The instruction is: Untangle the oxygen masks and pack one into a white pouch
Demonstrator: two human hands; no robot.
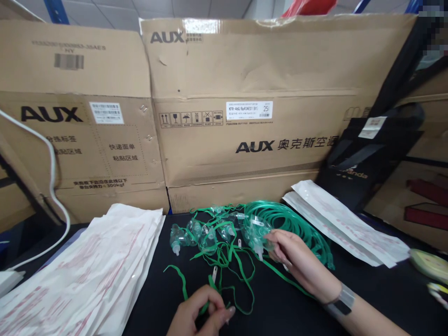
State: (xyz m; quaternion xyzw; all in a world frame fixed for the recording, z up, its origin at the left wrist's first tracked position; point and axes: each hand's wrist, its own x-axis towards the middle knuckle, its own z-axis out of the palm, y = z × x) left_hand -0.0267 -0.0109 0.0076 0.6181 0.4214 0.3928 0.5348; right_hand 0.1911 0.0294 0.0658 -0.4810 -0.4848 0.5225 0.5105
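My right hand [289,249] is closed on the edge of a clear oxygen mask [257,235], its pale connector pointing down. At the bottom middle, my left hand [205,310] pinches a green elastic strap [182,280], which runs out from between its curled fingers. Several more clear masks [208,238] lie in a cluster just beyond, their green straps [245,275] tangled on the black tabletop. A small white strip [214,274] shows among the straps. Behind the right hand sits a coil of green tubing [290,219].
White printed pouches [87,266] are stacked at left; more white pouches [346,224] lie at right. Large cardboard boxes [217,158] wall off the back. A black bag [371,158] stands at back right, and a white cable [52,186] hangs at far left.
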